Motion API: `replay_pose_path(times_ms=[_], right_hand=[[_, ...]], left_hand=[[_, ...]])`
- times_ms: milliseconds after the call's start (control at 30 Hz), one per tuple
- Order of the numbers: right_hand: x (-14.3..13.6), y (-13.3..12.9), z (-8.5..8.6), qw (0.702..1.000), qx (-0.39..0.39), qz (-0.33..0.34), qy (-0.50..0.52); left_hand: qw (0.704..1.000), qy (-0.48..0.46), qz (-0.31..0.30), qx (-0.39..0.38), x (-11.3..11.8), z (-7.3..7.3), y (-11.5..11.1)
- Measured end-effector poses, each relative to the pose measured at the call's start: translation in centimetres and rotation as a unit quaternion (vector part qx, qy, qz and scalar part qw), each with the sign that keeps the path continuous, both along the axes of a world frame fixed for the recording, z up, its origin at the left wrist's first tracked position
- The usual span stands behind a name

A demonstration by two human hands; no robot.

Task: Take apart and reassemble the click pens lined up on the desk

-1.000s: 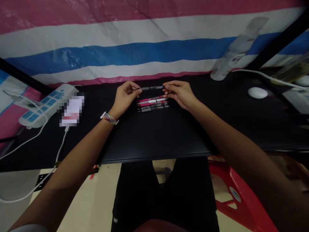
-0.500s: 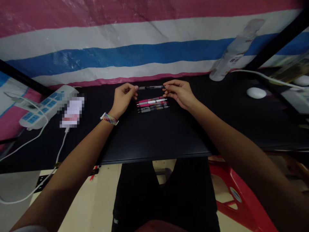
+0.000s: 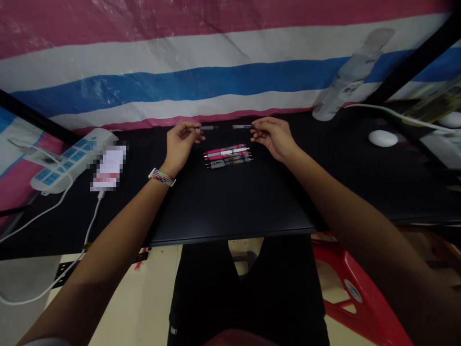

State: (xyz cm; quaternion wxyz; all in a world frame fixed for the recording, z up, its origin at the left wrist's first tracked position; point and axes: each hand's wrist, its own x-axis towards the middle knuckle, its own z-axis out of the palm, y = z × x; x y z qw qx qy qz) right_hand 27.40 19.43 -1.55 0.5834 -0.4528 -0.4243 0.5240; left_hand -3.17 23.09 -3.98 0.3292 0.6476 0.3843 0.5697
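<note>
My left hand (image 3: 183,144) pinches a dark pen piece (image 3: 209,128) that points right. Opposite it, my right hand (image 3: 272,136) pinches a clear pen piece (image 3: 240,127) that points left. A gap separates the two pieces, above the black table. Just nearer to me lie several pens side by side: pink and white ones (image 3: 226,152) at the back and a grey, clear one (image 3: 227,163) in front. Neither hand touches them.
A power strip (image 3: 74,158) and a blurred-out phone (image 3: 109,168) with a white cable are at the left. At the right stand a clear bottle (image 3: 345,81) and a white mouse (image 3: 382,138). A red stool (image 3: 355,283) is below the table.
The pen that spanned both hands is now in two separate pieces. My right hand has moved slightly right and my left hand slightly left.
</note>
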Motion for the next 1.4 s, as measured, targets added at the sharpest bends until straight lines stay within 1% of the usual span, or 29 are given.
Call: replay_pose_path(times_ms=[300, 633, 933, 1400], right_hand=[[0.4, 0.34, -0.25, 1.0, -0.009, -0.013, 0.004], [0.39, 0.25, -0.13, 1.0, -0.01, -0.025, 0.008], [0.59, 0.56, -0.55, 1.0, 0.005, -0.019, -0.004], [0.17, 0.17, -0.05, 1.0, 0.001, -0.03, 0.0]], left_hand=[[0.998, -0.019, 0.04, -0.038, 0.42, 0.62, -0.53], [0.998, -0.024, 0.035, -0.036, 0.3, 0.56, -0.4], [0.998, -0.024, 0.044, -0.046, 0.62, 0.9, -0.73], [0.999, -0.006, 0.027, -0.033, 0.44, 1.0, -0.82]])
